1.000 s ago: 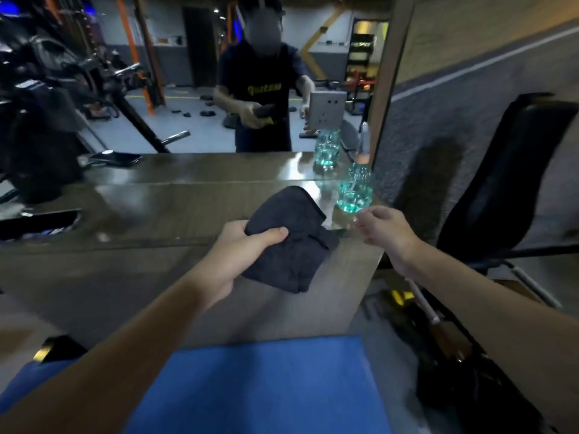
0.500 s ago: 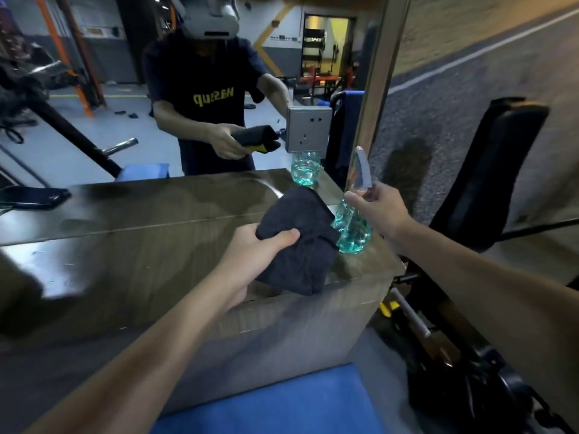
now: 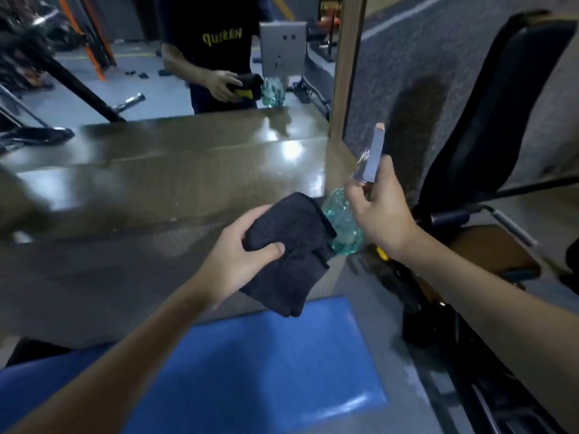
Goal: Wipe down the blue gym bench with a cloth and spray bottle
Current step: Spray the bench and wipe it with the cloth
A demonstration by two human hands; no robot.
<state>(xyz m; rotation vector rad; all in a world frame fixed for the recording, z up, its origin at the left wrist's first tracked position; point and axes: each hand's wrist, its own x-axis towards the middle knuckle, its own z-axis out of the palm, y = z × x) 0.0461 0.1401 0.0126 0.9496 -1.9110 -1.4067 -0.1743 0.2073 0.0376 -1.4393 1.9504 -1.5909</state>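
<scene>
Three items.
1. Blue gym bench (image 3: 266,364): firm padded top, probably wipes easily. It lies below the front edge of the wooden ledge (image 3: 156,189).
2. Dark cloth (image 3: 291,245): soft, limp and light. Left hand (image 3: 241,255) clutches it, folded, over the ledge's right end.
3. Spray bottle (image 3: 343,223): clear plastic with teal liquid, likely light and slick. Right hand (image 3: 379,211) grasps its neck under the grey trigger head, the surest hold.

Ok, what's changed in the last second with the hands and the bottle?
The right hand reached the bottle standing on the ledge, gripped its neck and brought it nearer, tilted, beside the cloth. The left hand still holds the cloth above the bench.
</scene>
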